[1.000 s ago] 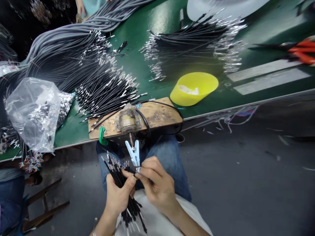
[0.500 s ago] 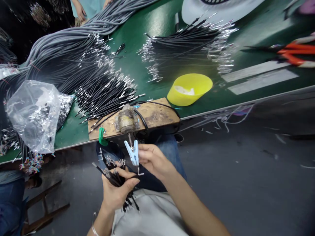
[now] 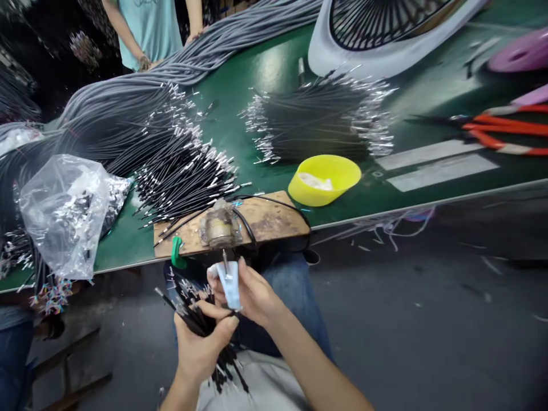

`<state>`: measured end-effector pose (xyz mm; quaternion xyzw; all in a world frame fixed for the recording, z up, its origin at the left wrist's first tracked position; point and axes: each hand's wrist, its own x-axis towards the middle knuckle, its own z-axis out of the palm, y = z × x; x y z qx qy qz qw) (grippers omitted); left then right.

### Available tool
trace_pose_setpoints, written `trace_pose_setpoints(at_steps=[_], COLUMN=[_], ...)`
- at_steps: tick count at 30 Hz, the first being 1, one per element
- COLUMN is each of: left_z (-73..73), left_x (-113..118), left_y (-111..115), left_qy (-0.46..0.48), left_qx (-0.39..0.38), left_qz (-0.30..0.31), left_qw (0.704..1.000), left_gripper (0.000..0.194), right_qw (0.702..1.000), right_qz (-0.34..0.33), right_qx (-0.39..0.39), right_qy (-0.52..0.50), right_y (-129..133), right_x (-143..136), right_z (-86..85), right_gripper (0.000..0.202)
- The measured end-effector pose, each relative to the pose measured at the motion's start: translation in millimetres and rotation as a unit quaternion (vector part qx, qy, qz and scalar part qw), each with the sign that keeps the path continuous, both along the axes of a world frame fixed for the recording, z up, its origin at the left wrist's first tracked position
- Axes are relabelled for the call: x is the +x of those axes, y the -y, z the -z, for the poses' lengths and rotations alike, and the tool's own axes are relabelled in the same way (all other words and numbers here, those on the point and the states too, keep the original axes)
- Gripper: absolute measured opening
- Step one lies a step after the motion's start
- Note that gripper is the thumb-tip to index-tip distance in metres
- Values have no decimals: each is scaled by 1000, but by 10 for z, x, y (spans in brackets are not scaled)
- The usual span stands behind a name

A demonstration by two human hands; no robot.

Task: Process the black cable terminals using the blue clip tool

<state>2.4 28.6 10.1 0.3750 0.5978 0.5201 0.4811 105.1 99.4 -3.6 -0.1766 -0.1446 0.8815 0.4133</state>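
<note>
My left hand [image 3: 197,345] is closed around a bundle of black cables [image 3: 222,371] with stripped, silvery ends. Its thumb and forefinger pinch together just below a light-blue clothespin [image 3: 231,288]. The clothespin sits at the shaft of a small motor [image 3: 220,224], which is fixed to a wooden board [image 3: 274,220] at the table edge. Around the clothespin, from the right and behind, the fingers of my right hand [image 3: 257,294] are wrapped. Whatever lies between the clothespin's tip and my left thumb is too small to make out.
On the green table [image 3: 274,40] lie piles of black cables [image 3: 184,182], grey cables [image 3: 103,85], a plastic bag [image 3: 64,211] and a yellow dish [image 3: 319,197]. Further right are orange-handled scissors [image 3: 500,131] and a white fan [image 3: 321,51]. A co-worker [image 3: 148,28] stands across the table.
My right hand has closed round the clothespin, its fingers now reaching behind it. The clothespin's arms have come closer together. The view has tilted up, showing more of the fan and the co-worker.
</note>
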Motion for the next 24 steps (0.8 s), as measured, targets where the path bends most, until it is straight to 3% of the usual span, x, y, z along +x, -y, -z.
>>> trace_pose_setpoints(at_steps=[5, 9, 11, 13, 15, 17, 20, 24], left_z=[39, 89, 77, 28, -36, -86, -86, 15], left_x=[-197, -242, -180, -91, -9, 43, 61, 32], left_y=[-83, -11, 67, 132, 164, 167, 165, 212], left_qy=[71, 79, 42, -5, -25, -31, -42, -32], left_qx=[-99, -146, -148, -136, -128, -126, -131, -145], left_qz=[86, 84, 77, 66, 76, 90, 80, 42], left_qw=[989, 983, 985, 989, 989, 987, 987, 988], left_gripper=[23, 19, 20, 18, 11, 11, 15, 13], right_qw=[997, 963, 916, 843, 762, 712, 712, 723], right_qz=[51, 142, 203, 255, 261, 228, 200, 240], right_qx=[13, 84, 168, 287, 404, 475, 490, 458], right_qy=[56, 212, 302, 377, 434, 464, 461, 458], right_y=[51, 232, 343, 440, 500, 519, 498, 506], right_x=[131, 309, 352, 342, 295, 242, 203, 179], right_z=[234, 325, 269, 160, 38, -55, -97, -28], right_gripper=[42, 29, 23, 17, 6, 3, 11, 20])
